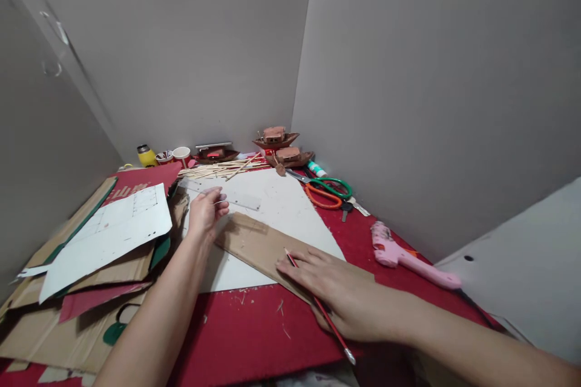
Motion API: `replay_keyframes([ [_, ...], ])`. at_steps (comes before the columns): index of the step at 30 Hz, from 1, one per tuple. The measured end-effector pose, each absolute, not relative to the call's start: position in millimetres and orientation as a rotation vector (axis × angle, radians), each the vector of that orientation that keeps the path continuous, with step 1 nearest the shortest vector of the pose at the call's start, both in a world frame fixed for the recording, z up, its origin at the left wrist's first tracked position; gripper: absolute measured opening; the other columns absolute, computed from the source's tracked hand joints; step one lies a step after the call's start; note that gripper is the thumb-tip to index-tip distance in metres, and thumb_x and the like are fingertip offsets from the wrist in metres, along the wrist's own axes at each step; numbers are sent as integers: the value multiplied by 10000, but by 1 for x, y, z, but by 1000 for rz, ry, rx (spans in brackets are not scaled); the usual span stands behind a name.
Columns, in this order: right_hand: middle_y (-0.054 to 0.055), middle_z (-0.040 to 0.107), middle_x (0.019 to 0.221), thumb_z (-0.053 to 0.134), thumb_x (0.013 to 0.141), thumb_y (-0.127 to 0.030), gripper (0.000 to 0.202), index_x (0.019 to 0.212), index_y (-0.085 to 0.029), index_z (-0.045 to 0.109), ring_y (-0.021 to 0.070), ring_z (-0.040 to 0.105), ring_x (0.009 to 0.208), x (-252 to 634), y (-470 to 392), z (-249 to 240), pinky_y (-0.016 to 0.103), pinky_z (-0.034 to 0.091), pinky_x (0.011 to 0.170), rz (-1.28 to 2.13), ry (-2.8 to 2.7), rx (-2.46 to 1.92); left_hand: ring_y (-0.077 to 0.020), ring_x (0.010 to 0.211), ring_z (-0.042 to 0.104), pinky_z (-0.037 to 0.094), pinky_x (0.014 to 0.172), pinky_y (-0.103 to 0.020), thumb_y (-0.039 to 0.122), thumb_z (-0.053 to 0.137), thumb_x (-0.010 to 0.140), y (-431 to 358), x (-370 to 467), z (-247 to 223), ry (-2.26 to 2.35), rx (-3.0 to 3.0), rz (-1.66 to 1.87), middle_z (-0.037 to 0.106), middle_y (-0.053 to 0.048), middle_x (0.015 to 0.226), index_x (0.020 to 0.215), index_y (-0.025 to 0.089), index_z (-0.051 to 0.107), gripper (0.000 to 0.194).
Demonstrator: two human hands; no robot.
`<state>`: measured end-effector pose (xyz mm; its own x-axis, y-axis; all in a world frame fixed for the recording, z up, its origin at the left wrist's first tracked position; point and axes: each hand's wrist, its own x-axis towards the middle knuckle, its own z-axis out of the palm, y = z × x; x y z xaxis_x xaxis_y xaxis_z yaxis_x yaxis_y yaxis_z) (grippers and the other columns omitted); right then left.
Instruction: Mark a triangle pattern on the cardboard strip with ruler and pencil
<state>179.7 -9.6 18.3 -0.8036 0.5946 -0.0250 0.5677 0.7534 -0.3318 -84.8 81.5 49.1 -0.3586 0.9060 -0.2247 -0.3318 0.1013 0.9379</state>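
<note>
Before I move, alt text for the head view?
Right hand, holding a red pencil, lies on cardboard partly over white paper; left hand is by a clear ruler. Scissors and a pink glue gun lie at right.

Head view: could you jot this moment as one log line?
left hand: at clear ruler | right hand: on cardboard strip, holding red pencil | white sheet: partly under strip

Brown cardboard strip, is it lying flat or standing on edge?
Lying flat: the brown cardboard strip shows its broad face upward, with the right hand resting on it.
</note>
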Motion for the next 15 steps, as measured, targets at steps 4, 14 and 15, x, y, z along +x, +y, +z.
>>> replay_keyframes([
  [4,218,421,1531,639,749,-258,840,1526,-98,363,377,312,1448,185,-7,11,557,322,1144,543,-2779,-1212,-173,872,656,576,734,-350,326,619,941,79,-88,44,1331,601,1447,650,-64,1095,1158,156,610,275],
  [14,254,494,1453,639,719,-252,904,1540,-61,311,420,456,1309,198,-7,-3,596,433,1032,329,-2742,-1222,-122,602,686,542,535,-196,103,515,937,81,-90,31,1305,452,1489,700,-48,730,902,129,620,114],
  [15,243,505,1450,642,719,-248,907,1545,-82,307,417,474,1297,205,-9,-7,592,451,1015,298,-2735,-1227,-123,597,688,548,536,-198,99,516,933,80,-89,33,1291,445,1492,705,-50,725,900,130,625,118],
])
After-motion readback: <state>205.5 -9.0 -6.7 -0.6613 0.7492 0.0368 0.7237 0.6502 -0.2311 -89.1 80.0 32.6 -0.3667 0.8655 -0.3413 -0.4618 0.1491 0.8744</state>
